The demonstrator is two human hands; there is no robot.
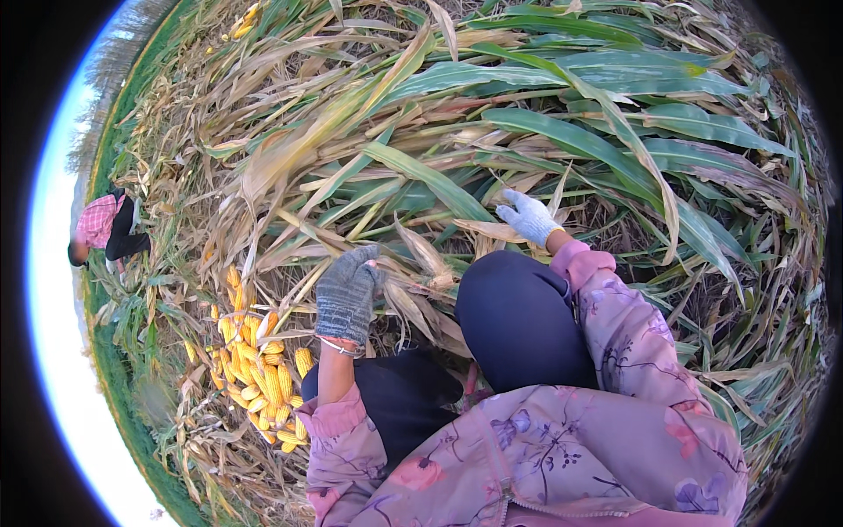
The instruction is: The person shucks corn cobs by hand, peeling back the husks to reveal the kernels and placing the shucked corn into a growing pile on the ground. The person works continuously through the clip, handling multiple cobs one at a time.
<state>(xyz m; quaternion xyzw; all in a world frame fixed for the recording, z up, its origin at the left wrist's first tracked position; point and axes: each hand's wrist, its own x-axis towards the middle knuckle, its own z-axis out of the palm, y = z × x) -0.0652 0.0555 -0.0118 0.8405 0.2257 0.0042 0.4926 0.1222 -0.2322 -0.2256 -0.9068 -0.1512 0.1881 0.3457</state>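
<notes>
My left hand (pixel 349 293), in a dark grey knitted glove, has its fingers curled in front of my bent knee. Whether anything is inside those fingers is hidden; a bit of pink shows by the fingertips. In a pale grey-white glove, my right hand (pixel 529 219) reaches over the cut corn stalks with thumb and fingers apart. Dry husk leaves (pixel 490 228) lie right beside it, and I see nothing gripped in it. Between my hands is a dry, papery corn husk (pixel 425 253). A pile of husked yellow corn cobs (pixel 260 369) lies to the left of my left hand.
Flattened corn stalks and long green leaves (pixel 579 72) cover the ground ahead and to the right. More yellow cobs (pixel 244 26) lie at the upper left. Another person (pixel 105 227) in a pink checked shirt is bent over at the field's far left, near a green strip (pixel 108 356).
</notes>
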